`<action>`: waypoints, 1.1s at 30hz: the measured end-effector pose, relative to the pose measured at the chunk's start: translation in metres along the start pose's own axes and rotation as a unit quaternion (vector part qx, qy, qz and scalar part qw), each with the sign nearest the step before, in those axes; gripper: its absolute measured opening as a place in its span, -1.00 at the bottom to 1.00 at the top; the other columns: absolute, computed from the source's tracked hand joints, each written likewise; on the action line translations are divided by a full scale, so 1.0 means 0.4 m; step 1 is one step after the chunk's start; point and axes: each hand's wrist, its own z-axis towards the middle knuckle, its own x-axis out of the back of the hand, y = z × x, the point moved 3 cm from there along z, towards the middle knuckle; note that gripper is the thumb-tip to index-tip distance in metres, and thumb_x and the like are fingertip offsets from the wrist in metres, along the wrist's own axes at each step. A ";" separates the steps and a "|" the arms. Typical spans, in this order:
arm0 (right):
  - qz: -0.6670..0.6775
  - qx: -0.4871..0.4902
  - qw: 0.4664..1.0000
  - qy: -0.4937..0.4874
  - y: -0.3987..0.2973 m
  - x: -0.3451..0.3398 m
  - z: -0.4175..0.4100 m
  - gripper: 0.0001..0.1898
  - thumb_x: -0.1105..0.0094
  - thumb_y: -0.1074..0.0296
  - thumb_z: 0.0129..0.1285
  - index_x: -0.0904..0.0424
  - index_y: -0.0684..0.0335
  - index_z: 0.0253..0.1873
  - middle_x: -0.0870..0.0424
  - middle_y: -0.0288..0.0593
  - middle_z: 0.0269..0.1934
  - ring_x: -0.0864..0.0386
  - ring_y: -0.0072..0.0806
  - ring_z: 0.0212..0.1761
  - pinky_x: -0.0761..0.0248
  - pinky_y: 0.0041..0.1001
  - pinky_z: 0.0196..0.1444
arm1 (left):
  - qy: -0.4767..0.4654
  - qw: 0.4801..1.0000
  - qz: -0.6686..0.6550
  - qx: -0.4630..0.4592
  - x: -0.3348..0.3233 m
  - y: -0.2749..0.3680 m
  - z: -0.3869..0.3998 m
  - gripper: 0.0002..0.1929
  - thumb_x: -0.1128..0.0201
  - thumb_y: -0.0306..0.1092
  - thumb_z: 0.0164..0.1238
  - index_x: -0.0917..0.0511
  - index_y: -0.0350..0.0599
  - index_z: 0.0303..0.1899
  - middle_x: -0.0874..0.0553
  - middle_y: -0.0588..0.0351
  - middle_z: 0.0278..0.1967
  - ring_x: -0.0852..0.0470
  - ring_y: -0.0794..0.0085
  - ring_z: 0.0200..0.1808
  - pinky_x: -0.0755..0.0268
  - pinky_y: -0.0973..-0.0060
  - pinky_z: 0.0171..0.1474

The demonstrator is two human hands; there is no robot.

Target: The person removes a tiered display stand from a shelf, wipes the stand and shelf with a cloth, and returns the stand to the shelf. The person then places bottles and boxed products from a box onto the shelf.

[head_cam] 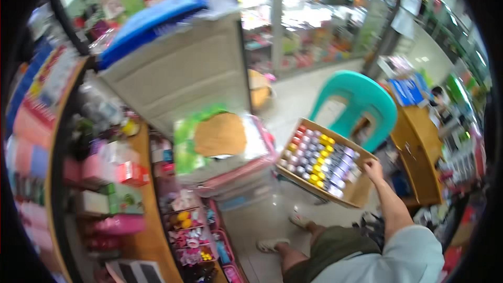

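Observation:
My right hand (372, 169) grips the right corner of an open cardboard box (359, 195). Inside stand rows of small shiny cylindrical items (320, 157) in red, white, yellow, grey and lilac; blur hides whether they are spools or bottles. The box is tilted in view in front of a teal plastic chair (355, 94), and I cannot tell whether the seat bears it. At the bottom left edge, a skin-coloured sliver, possibly part of my left hand (113, 273), lies beside a grey-and-black striped flat item (135, 271). Its fingers cannot be made out.
Plastic-wrapped goods with a brown piece (221, 134) on top stand left of the box. Wooden shelves (147, 232) with packaged goods line the left. A wooden cabinet (418, 153) is at right. Behind are a pale panel (184, 63) and a glass display case (277, 27).

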 end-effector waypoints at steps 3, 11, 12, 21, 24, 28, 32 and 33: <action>0.041 -0.093 0.995 0.010 0.107 -0.082 0.036 -0.79 -0.24 0.39 0.14 -0.69 0.29 -0.14 -0.74 -0.09 -0.30 -0.68 -0.42 -0.29 -0.54 -0.43 -0.20 | -0.110 0.992 0.064 -0.002 -0.180 0.416 -0.213 -0.87 -0.09 -0.42 0.43 -0.52 -0.29 -0.19 -0.60 0.01 -0.29 -0.56 0.28 -0.25 -0.49 0.34 -0.09; 0.042 -0.116 0.991 0.050 0.155 -0.254 0.116 -0.48 -0.24 0.30 0.16 -0.40 0.20 0.24 -0.65 0.09 -0.03 -0.63 -0.11 0.00 -0.46 -0.27 0.09 | -0.567 0.812 -0.061 0.123 -0.515 0.397 -0.850 -0.74 -0.25 -0.35 0.34 -0.57 -0.25 -0.01 -0.68 -0.05 -0.23 -0.63 0.23 -0.23 -0.46 0.37 -0.05; 0.004 -0.085 0.994 0.063 0.123 -0.261 0.134 -0.46 -0.20 0.28 0.20 -0.34 0.18 0.29 -0.63 0.13 -0.02 -0.61 -0.04 0.03 -0.43 -0.22 0.13 | -0.615 0.781 -0.060 0.093 -0.529 0.409 -0.923 -0.73 -0.25 -0.33 0.35 -0.57 -0.24 -0.01 -0.67 -0.07 -0.23 -0.64 0.21 -0.24 -0.47 0.36 -0.06; -0.232 -0.039 0.972 -0.001 0.068 -0.235 0.208 -0.71 0.16 0.29 0.43 -0.38 0.17 0.18 -0.71 0.02 -0.32 -0.67 -0.08 -0.27 -0.33 -0.07 -0.11 | -0.738 0.668 -0.047 0.079 -0.580 0.539 -1.117 -0.63 -0.24 -0.32 0.33 -0.49 -0.20 0.13 -0.66 -0.11 -0.05 -0.63 0.08 -0.07 -0.48 0.30 -0.01; -0.234 -0.034 0.971 -0.041 0.058 -0.211 0.225 -0.77 0.00 0.32 0.38 -0.48 0.23 0.06 -0.70 0.07 -0.28 -0.65 -0.04 -0.21 -0.32 -0.14 -0.06 | -0.713 0.697 -0.046 0.066 -0.614 0.516 -1.120 -0.71 -0.29 -0.28 0.31 -0.57 -0.19 0.00 -0.64 -0.08 -0.28 -0.66 0.18 -0.30 -0.48 0.39 -0.24; -0.283 0.021 0.958 -0.033 0.023 -0.091 0.232 -0.77 -0.09 0.32 0.33 -0.50 0.24 0.02 -0.69 0.08 -0.38 -0.65 -0.05 -0.30 -0.33 -0.12 -0.11 | -0.666 0.743 -0.072 0.018 -0.641 0.542 -1.076 -0.77 -0.28 -0.36 0.30 -0.59 -0.22 -0.07 -0.64 -0.02 -0.36 -0.66 0.26 -0.39 -0.49 0.40 -0.30; -0.270 0.142 0.951 -0.051 -0.209 0.086 0.216 -0.77 -0.16 0.31 0.28 -0.53 0.25 -0.01 -0.69 0.03 -0.40 -0.65 -0.08 -0.30 -0.34 -0.16 -0.16 | -0.640 0.762 -0.091 0.033 -0.633 0.524 -1.025 -0.78 -0.27 -0.39 0.30 -0.59 -0.22 -0.06 -0.64 -0.02 -0.32 -0.66 0.24 -0.36 -0.50 0.39 -0.26; -0.266 0.175 0.947 -0.051 -0.293 0.136 0.207 -0.83 -0.16 0.32 0.28 -0.49 0.24 -0.11 -0.69 -0.02 -0.40 -0.65 -0.13 -0.32 -0.32 -0.21 -0.18 | -0.635 0.766 -0.094 0.033 -0.636 0.522 -1.012 -0.78 -0.28 -0.39 0.30 -0.59 -0.22 -0.07 -0.64 -0.02 -0.31 -0.66 0.23 -0.35 -0.51 0.39 -0.24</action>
